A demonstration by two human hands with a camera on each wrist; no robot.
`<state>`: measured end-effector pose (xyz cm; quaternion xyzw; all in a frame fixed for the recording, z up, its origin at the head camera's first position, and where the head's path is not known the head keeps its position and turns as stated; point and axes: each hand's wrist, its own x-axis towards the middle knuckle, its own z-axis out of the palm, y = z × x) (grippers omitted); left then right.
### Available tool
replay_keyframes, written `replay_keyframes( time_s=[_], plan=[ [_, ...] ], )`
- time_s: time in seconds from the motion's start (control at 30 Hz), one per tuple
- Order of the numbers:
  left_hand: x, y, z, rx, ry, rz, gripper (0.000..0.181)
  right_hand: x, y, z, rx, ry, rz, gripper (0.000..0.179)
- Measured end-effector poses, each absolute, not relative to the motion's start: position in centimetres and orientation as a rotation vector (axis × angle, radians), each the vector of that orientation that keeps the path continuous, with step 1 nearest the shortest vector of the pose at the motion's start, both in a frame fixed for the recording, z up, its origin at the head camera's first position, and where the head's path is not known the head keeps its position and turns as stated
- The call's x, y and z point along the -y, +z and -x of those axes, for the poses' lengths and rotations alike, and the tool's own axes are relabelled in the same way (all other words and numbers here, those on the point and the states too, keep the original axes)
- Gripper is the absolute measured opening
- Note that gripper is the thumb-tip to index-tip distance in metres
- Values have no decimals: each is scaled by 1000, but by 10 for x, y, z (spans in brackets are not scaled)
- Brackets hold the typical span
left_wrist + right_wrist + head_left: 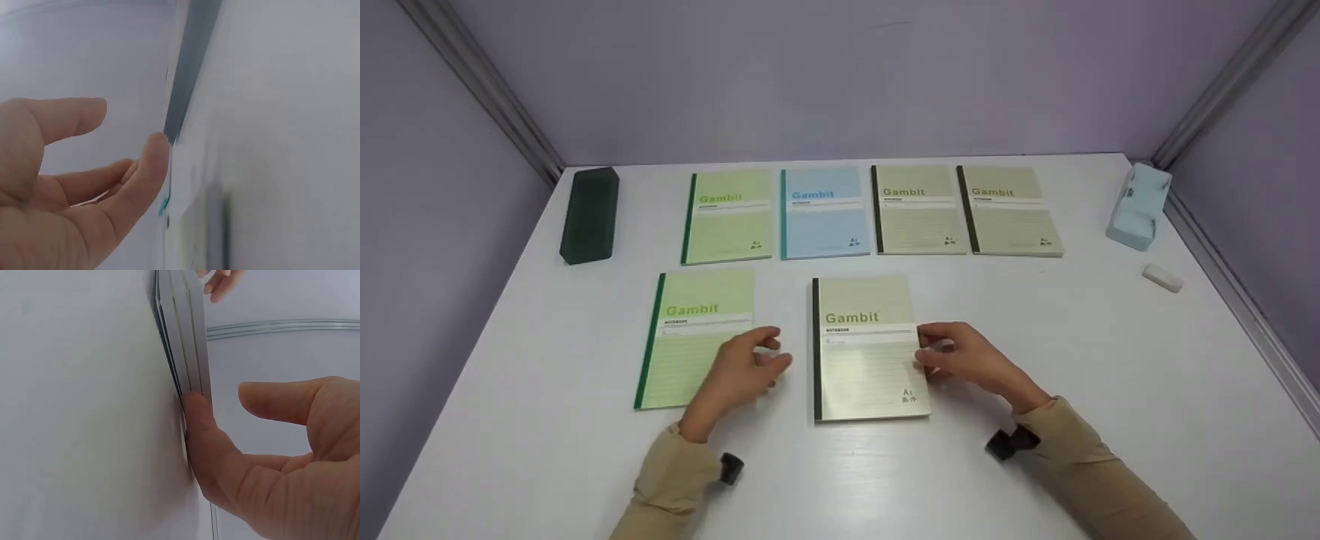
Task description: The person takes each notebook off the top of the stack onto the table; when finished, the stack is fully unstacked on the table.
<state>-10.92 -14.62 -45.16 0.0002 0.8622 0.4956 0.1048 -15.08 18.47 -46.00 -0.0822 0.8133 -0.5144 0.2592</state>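
Observation:
A khaki-covered notebook (870,367) with a dark spine lies at front centre. Its edge in the right wrist view shows several layered page blocks (183,337), like a small stack. My right hand (971,360) touches its right edge with the fingertips; the thumb (275,400) stands apart from it. To the left of that notebook, my left hand (739,375) hovers with loosely bent fingers and nothing between them. Part of a green notebook (701,352) is hidden beneath the left hand and wrist. In the left wrist view, the left hand (73,185) has thumb and fingers spread apart.
Along the back lie a green notebook (727,225), a blue notebook (825,229) and two khaki notebooks (919,232). A dark green case (589,217) stands at the left, a light blue case (1140,206) at the right, near a white eraser (1162,277). Walls enclose the white table (1110,360).

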Motion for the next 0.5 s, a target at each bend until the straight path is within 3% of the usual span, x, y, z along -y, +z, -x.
replay_keyframes(
  time_s=[0.13,0.37,0.5],
  plan=[
    [120,-461,117,-2454,1456,-13,53,-183,-461,151,-2229,-1394,173,44],
    [108,-468,126,-2465,1476,-119,28,-176,-461,150,-2261,-1405,178,37],
    [105,-468,128,-2508,1448,-141,32,-178,-460,149,-2264,-1414,168,34]
  ],
)
